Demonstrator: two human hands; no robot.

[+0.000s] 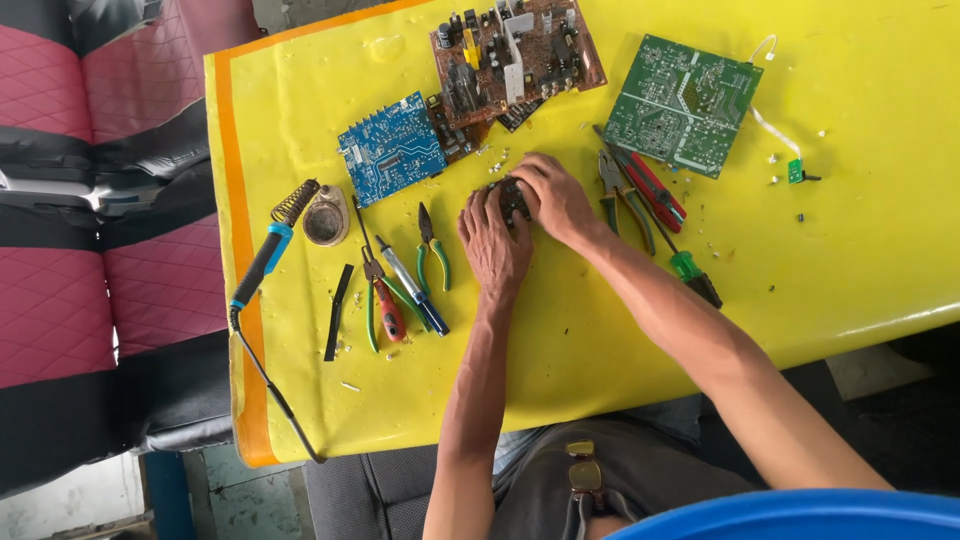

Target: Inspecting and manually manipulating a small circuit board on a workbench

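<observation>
Both my hands meet over a small dark electronic part [513, 195] on the yellow table [850, 250]. My left hand [492, 243] holds the part from the near side with its fingers curled onto it. My right hand [555, 195] grips the same part from the far right side. Most of the part is hidden under my fingers. Just beyond my hands lie a blue circuit board [392, 148] and a brown circuit board [515, 55] crowded with components.
A green circuit board [682, 103] lies at the right, with pliers [622, 192], a red-handled tool [655, 190] and a green-handled screwdriver [690, 268] beside it. To the left lie a soldering iron [265, 258], a round tin [327, 216], small green pliers [432, 250], cutters [380, 300]. Pink quilted seats [80, 200] stand left.
</observation>
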